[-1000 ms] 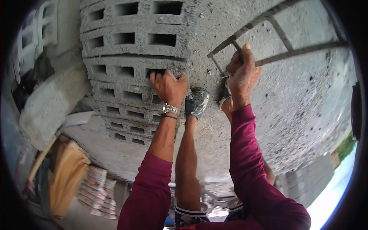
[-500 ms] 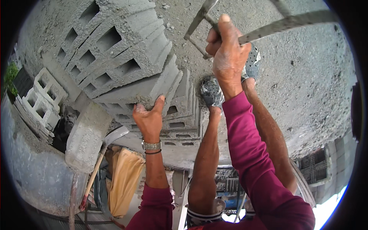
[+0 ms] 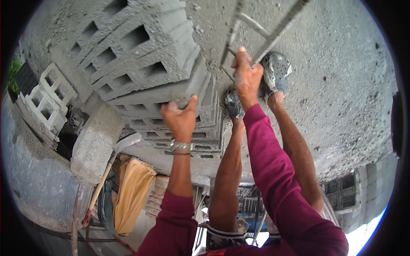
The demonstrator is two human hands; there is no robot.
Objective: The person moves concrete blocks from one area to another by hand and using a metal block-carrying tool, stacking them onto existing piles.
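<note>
My right hand [image 3: 248,81] is closed round a bar of a mud-coated metal frame [image 3: 273,39]. The frame has long bars joined by crosspieces and leans up above my feet. My left hand [image 3: 180,120] is at the near face of a stack of grey hollow concrete blocks [image 3: 132,59], thumb spread away from its bent fingers. The fingertips are next to a block edge; whether they press on it I cannot tell. Rows of square holes show in the upper blocks, and flatter layers [image 3: 205,136] lie beneath. Nothing shows in the left palm.
My feet in dark perforated shoes [image 3: 276,70] stand on rough, gritty ground [image 3: 341,94]. On the left are loose hollow blocks [image 3: 48,100], a cement-crusted slab [image 3: 95,145], a long-handled tool [image 3: 100,187], a yellow-brown sack [image 3: 133,196] and a large grey metal drum [image 3: 38,183].
My right hand has come down and slightly left, swinging the metal frame more upright. My left hand has slid right and a little away from the block edge. My right foot stands farther from the left.
</note>
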